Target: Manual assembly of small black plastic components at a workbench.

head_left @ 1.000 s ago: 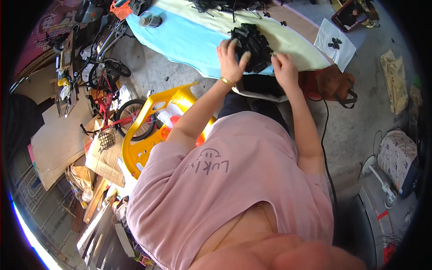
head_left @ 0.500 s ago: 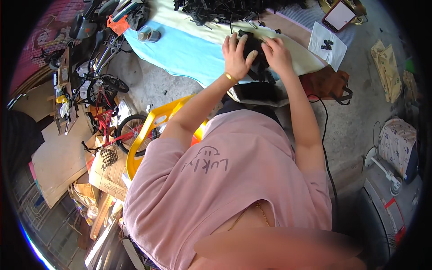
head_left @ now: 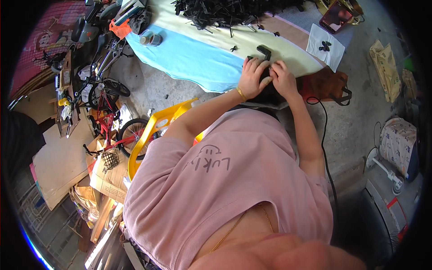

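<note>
L hand [head_left: 254,80] & R hand [head_left: 283,80] are close together at the near edge of the cloth [head_left: 189,63], thumbs nr each other, R a bit to the right. L fingers bent down, side by side, over dark stuff; R fingers curled in, tips twd L thumb. Can't tell if either hand grips anything, as the tips & what's under them are mostly hidden. Black pcs [head_left: 264,51] are right at the hands: one chunky, bent pc lies on the pale yellow stripe just beyond L fingers, more dark bits show b/w & below the hands. Small black bit [head_left: 234,48] on the cloth, left of that pc, apart from it. Big pile [head_left: 229,13] of thin black parts at the far side, w/ a few strays nr its edge. Right of it, white sheet [head_left: 332,57] w/ a small black cluster [head_left: 324,46] on top; phone [head_left: 335,17] tilted just beyond. Clear cup [head_left: 150,38] on the blue stripe, far left; orange bag [head_left: 119,29] next to it. Bracelet [head_left: 241,93] on L wrist. Yellow chair [head_left: 146,135] beside L arm, red bike [head_left: 105,121] further left. Brown bag [head_left: 321,85] on the floor, right of R wrist.
</note>
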A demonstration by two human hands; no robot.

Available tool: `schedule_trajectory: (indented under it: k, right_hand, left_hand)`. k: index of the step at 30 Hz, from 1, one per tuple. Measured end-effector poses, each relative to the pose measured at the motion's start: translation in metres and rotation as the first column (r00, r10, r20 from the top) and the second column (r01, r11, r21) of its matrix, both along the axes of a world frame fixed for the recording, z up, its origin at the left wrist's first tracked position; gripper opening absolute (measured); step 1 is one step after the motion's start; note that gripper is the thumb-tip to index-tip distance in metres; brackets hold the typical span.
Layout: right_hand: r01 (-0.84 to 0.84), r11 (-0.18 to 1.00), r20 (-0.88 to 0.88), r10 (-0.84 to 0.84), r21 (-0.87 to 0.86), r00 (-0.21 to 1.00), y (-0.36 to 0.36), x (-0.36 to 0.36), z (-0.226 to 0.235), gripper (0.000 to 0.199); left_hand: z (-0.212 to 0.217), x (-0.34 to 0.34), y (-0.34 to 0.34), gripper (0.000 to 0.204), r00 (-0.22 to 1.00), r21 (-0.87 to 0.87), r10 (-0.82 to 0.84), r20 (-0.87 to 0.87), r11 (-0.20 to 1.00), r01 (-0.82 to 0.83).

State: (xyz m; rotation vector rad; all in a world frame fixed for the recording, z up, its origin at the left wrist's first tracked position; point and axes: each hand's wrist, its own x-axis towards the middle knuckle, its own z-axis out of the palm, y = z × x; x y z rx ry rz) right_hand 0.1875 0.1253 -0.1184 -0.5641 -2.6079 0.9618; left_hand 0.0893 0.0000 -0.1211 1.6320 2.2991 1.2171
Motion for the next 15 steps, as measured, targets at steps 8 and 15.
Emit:
schedule_trajectory:
  k: [8, 15]
  right_hand:
    - [0.042, 0.999, -0.091, -0.039, 0.021, 0.995, -0.015, 0.049, -0.006, 0.02]
    - [0.103, 0.994, -0.104, -0.106, -0.033, 0.989, -0.019, 0.067, -0.004, 0.016]
  left_hand:
    - [0.018, 0.004, 0.003, 0.035, 0.999, 0.069, -0.024, 0.025, 0.997, 0.022]
    - [-0.013, -0.034, 0.05, 0.039, 0.974, -0.019, 0.084, -0.212, 0.996, -0.09]
